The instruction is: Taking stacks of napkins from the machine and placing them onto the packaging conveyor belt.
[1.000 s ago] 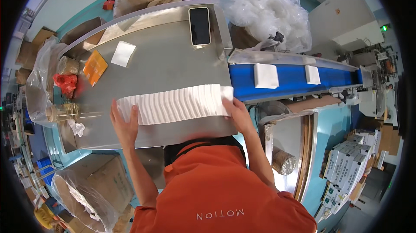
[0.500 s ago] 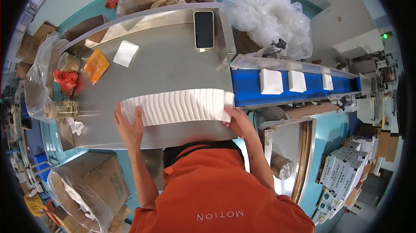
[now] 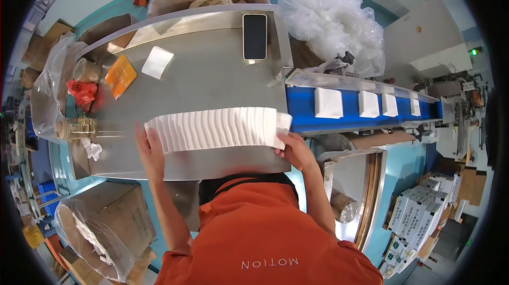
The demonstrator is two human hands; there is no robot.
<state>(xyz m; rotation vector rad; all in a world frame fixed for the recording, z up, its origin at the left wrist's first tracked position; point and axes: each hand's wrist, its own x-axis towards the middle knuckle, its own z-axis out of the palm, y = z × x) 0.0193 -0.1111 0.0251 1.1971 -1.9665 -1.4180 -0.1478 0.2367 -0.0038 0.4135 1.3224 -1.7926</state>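
Note:
A long row of overlapping white folded napkins (image 3: 217, 130) lies across the metal table in front of me. My left hand (image 3: 149, 150) is at the row's left end, its fingers stretched out and the thumb apart, beside or just touching the end napkin. At the other end, my right hand (image 3: 297, 151) pinches the lower corner of a white folded napkin (image 3: 284, 123), which sits tilted against the end of the row. More folded napkins (image 3: 328, 103) lie spaced apart on the blue conveyor belt (image 3: 347, 109) to the right.
A phone (image 3: 254, 37) lies at the table's far right, with a white square (image 3: 157, 62) and an orange packet (image 3: 121, 76) further left. A red bag (image 3: 82, 92) and tape rolls (image 3: 85, 70) line the left edge. Clear plastic (image 3: 334, 25) is heaped behind the conveyor.
My left hand has drawn back slightly leftward from the row's end. My right hand has shifted a little right with the end napkin. Napkins on the belt have moved, and another has appeared.

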